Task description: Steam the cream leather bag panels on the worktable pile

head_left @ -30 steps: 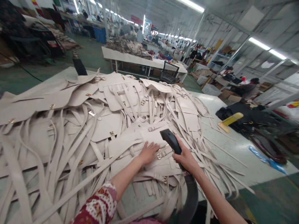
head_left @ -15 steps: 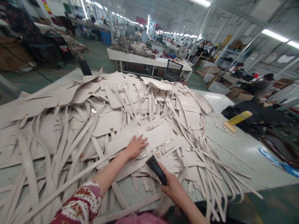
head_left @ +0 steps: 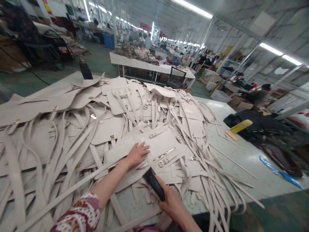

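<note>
At the bottom centre of the frame the right hand had its grip closed around a black tool, whose flat tip pointed up and left toward the pile. Just above it, the left hand lay flat with fingers spread, grip open and holding nothing, pressing on a cream leather panel. A patterned red sleeve showed at the lower left.

The panel was pale beige and smooth, roughly rectangular, with a slim gold bar and a small gold buckle on a short strap near its lower edge. It sat on top of the heap, slightly right of the frame's centre, with the tool's tip just beside its lower left corner.

Around it a pile of like panels and long straps covered most of the white surface, the straps trailing over the near edge at the bottom. Bare surface lay open only to the right of the pile, as far as a yellow-handled tool and dark bags at the right edge.

Farther back, upper centre, stood another long table with heaped material, and people worked in the distance under strip lights.
</note>
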Demonstrator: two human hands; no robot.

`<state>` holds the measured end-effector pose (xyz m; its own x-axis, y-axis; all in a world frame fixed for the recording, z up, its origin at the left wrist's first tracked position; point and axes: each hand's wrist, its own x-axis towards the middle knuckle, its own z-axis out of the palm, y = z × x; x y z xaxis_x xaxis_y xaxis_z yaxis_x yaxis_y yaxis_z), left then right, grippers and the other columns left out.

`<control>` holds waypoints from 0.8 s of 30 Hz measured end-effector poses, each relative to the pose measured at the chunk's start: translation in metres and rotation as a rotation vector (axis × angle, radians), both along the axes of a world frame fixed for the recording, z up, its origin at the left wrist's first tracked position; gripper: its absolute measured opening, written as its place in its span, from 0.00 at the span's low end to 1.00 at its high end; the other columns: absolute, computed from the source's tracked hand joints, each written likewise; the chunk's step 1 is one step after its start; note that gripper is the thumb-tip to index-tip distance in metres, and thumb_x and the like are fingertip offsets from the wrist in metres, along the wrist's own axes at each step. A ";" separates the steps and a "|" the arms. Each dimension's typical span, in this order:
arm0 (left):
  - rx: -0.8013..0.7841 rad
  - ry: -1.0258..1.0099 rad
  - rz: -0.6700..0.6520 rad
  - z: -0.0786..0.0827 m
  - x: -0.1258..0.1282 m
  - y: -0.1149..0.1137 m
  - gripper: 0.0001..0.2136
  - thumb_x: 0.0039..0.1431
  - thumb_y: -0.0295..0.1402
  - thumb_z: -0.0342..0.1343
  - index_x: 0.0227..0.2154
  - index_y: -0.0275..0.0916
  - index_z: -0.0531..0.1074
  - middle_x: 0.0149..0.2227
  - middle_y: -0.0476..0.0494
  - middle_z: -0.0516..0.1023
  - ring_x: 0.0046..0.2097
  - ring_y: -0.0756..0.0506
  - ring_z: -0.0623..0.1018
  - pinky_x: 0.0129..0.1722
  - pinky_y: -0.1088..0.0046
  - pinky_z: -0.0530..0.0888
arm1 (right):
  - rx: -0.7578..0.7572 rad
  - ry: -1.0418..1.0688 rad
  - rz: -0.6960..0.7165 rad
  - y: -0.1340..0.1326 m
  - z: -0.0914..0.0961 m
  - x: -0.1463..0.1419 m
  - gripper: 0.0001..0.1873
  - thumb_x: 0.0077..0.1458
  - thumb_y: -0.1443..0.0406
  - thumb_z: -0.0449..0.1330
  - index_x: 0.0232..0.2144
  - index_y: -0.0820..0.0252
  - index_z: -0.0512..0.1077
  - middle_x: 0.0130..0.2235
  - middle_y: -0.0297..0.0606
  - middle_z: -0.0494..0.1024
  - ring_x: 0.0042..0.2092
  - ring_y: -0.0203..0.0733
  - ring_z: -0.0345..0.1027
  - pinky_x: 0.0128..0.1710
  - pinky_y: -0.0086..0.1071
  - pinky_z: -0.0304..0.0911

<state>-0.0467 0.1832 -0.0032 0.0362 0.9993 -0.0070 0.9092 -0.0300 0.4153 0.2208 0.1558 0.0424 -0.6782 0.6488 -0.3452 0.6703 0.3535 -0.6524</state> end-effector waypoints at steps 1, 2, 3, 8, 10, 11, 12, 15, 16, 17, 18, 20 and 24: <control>0.011 0.003 0.039 0.002 -0.002 0.001 0.22 0.47 0.30 0.52 0.48 0.50 0.66 0.57 0.53 0.62 0.61 0.43 0.56 0.59 0.56 0.51 | 0.020 0.033 -0.011 -0.002 -0.001 -0.005 0.46 0.33 0.76 0.51 0.59 0.52 0.51 0.46 0.37 0.73 0.44 0.42 0.68 0.43 0.30 0.62; 0.035 0.014 0.096 0.005 -0.004 0.002 0.22 0.48 0.30 0.51 0.49 0.45 0.65 0.58 0.48 0.62 0.60 0.44 0.56 0.58 0.58 0.52 | 0.041 0.078 -0.027 -0.004 -0.002 -0.010 0.46 0.34 0.76 0.50 0.59 0.52 0.51 0.46 0.37 0.73 0.45 0.42 0.67 0.43 0.30 0.61; 0.073 0.035 0.186 0.008 -0.006 0.002 0.22 0.51 0.30 0.48 0.52 0.40 0.63 0.59 0.42 0.60 0.60 0.43 0.57 0.58 0.59 0.52 | 0.059 0.123 -0.050 -0.004 -0.001 -0.013 0.46 0.34 0.76 0.50 0.59 0.52 0.50 0.47 0.37 0.72 0.45 0.42 0.67 0.44 0.31 0.61; 0.096 0.143 0.611 0.021 -0.019 -0.002 0.23 0.52 0.39 0.48 0.50 0.33 0.61 0.52 0.32 0.63 0.54 0.35 0.61 0.52 0.54 0.57 | 0.063 0.245 -0.272 0.006 0.014 0.011 0.45 0.36 0.75 0.50 0.60 0.56 0.48 0.48 0.35 0.71 0.45 0.41 0.67 0.43 0.30 0.63; 0.019 0.127 0.617 0.023 -0.021 -0.002 0.21 0.48 0.42 0.52 0.44 0.36 0.66 0.47 0.34 0.67 0.51 0.35 0.65 0.48 0.55 0.62 | 0.023 0.225 -0.352 0.012 0.017 0.031 0.45 0.37 0.74 0.49 0.60 0.58 0.46 0.46 0.36 0.73 0.42 0.40 0.69 0.40 0.29 0.64; -0.018 0.107 0.619 0.024 -0.021 -0.001 0.21 0.47 0.42 0.53 0.43 0.36 0.66 0.45 0.34 0.68 0.49 0.35 0.67 0.45 0.56 0.64 | 0.009 0.219 -0.377 0.014 0.017 0.040 0.45 0.37 0.74 0.49 0.60 0.58 0.46 0.46 0.36 0.73 0.41 0.39 0.69 0.39 0.29 0.64; -0.058 0.083 0.622 0.026 -0.021 0.001 0.22 0.45 0.42 0.54 0.42 0.35 0.67 0.43 0.34 0.70 0.46 0.35 0.69 0.41 0.59 0.66 | 0.005 0.221 -0.395 0.015 0.016 0.047 0.44 0.37 0.74 0.49 0.60 0.59 0.47 0.47 0.37 0.72 0.41 0.39 0.69 0.39 0.28 0.64; -0.153 -0.010 0.575 0.040 -0.020 0.006 0.19 0.39 0.38 0.59 0.36 0.34 0.71 0.34 0.39 0.75 0.36 0.40 0.74 0.32 0.69 0.68 | 0.018 0.252 -0.429 0.014 0.008 0.063 0.43 0.37 0.72 0.50 0.60 0.60 0.50 0.50 0.37 0.71 0.46 0.41 0.67 0.42 0.28 0.63; -0.159 -0.037 0.539 0.050 -0.020 0.007 0.16 0.39 0.36 0.59 0.33 0.34 0.72 0.31 0.42 0.75 0.34 0.43 0.74 0.31 0.71 0.67 | 0.022 0.262 -0.439 0.012 0.005 0.067 0.42 0.37 0.71 0.51 0.59 0.60 0.51 0.49 0.37 0.71 0.47 0.41 0.66 0.43 0.28 0.63; -0.147 -0.057 0.499 0.064 -0.019 0.007 0.13 0.41 0.35 0.58 0.32 0.36 0.73 0.29 0.45 0.75 0.33 0.45 0.74 0.31 0.74 0.67 | 0.029 0.273 -0.451 0.011 0.002 0.071 0.41 0.38 0.70 0.51 0.59 0.61 0.51 0.49 0.37 0.71 0.49 0.42 0.65 0.43 0.28 0.62; -0.124 -0.075 0.466 0.081 -0.019 0.007 0.11 0.43 0.34 0.56 0.32 0.38 0.73 0.29 0.48 0.75 0.34 0.46 0.73 0.31 0.75 0.66 | 0.037 0.286 -0.466 0.009 0.001 0.076 0.41 0.39 0.69 0.52 0.59 0.62 0.52 0.48 0.38 0.72 0.50 0.43 0.64 0.45 0.28 0.62; -0.018 -0.034 0.415 0.127 -0.016 0.003 0.10 0.49 0.34 0.52 0.34 0.41 0.72 0.31 0.50 0.74 0.35 0.48 0.72 0.33 0.75 0.64 | 0.070 0.312 -0.512 0.009 0.002 0.090 0.40 0.40 0.67 0.52 0.59 0.63 0.51 0.49 0.40 0.71 0.53 0.44 0.62 0.47 0.29 0.61; 0.378 0.438 0.222 0.226 0.007 -0.009 0.08 0.55 0.32 0.47 0.28 0.38 0.71 0.29 0.47 0.70 0.33 0.46 0.68 0.29 0.72 0.59 | 0.202 0.273 -0.681 0.018 0.015 0.128 0.39 0.43 0.62 0.53 0.59 0.62 0.50 0.55 0.40 0.64 0.58 0.46 0.54 0.55 0.33 0.53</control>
<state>-0.0402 0.1742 0.2230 -0.0992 0.9191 0.3814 0.9942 0.1074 -0.0002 0.3488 0.1735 0.0572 -0.1497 0.9873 -0.0531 0.6075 0.0495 -0.7928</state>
